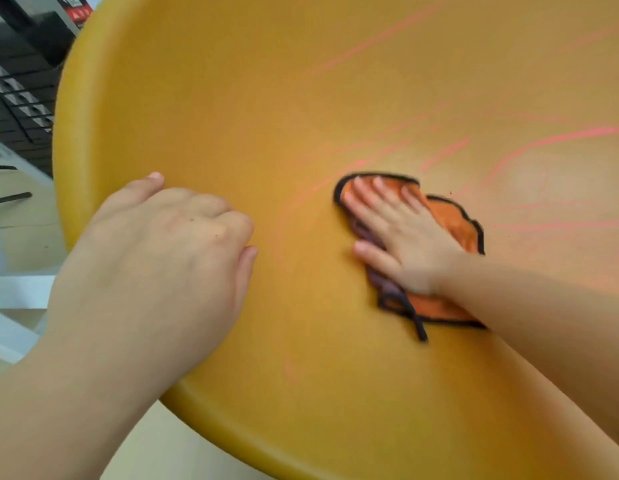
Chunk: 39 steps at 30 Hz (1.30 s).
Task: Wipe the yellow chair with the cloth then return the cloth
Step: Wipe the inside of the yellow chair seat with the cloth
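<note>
Cloth [450, 220], orange with a dark edge, lies bunched on the seat of the yellow chair [266, 98], a little right of the seat's middle, among pink streaks [445, 153] that run across the seat. Right hand [405, 237] presses flat on the cloth, its fingers straight and slightly spread, thumb out to the side. Left hand [169, 244] rests on the seat close to the chair's left rim, fingers curled under and holding nothing
</note>
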Tool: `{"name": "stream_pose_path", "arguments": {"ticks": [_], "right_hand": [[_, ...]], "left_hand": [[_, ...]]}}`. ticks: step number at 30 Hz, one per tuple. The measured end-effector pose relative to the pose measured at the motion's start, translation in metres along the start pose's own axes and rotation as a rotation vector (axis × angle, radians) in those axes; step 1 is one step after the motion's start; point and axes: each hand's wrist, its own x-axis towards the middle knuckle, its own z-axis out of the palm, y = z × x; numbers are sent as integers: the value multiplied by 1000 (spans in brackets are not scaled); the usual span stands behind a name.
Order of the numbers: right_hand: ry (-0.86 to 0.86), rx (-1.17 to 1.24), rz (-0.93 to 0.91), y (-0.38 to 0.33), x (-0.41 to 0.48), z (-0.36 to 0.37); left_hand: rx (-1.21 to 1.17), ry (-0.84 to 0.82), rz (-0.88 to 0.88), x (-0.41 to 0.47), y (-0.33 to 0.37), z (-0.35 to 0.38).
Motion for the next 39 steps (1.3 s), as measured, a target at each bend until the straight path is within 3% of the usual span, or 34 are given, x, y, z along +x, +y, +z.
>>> {"name": "stream_pose_path", "arguments": {"ticks": [2, 4, 9, 13, 15, 19, 22, 24, 28, 32, 34, 37, 39], "right_hand": [[29, 11, 170, 5, 18, -2], [1, 78, 193, -15, 17, 2], [-233, 254, -271, -105, -80, -4], [-230, 210, -461, -81, -91, -2], [-126, 78, -353, -44, -53, 5], [57, -27, 140, 14, 21, -4], [59, 56, 258, -1, 31, 2], [-20, 113, 169, -38, 7, 7], [-216, 205, -227, -99, -75, 1], [-226, 145, -442, -65, -87, 3], [-112, 14, -313, -22, -51, 6], [51, -59, 163, 24, 9, -5], [114, -8, 367, 22, 30, -2]], "left_hand": [[-15, -1, -1, -3, 1, -1], [-27, -9, 7, -6, 2, -1], [-16, 1, 21, -8, 5, 4], [-9, -13, 19, -6, 4, 5], [4, -25, 30, -5, 3, 7], [16, -40, 25, -7, 3, 7], [16, -30, 30, -7, 3, 7], [11, -22, 37, -6, 3, 7], [-1, -4, 45, -9, 3, 6], [-4, -1, 44, -5, 4, 7], [0, -5, 40, -3, 5, 9], [-15, 0, 39, -6, 5, 9], [-11, 18, 32, -8, 3, 9]]}}
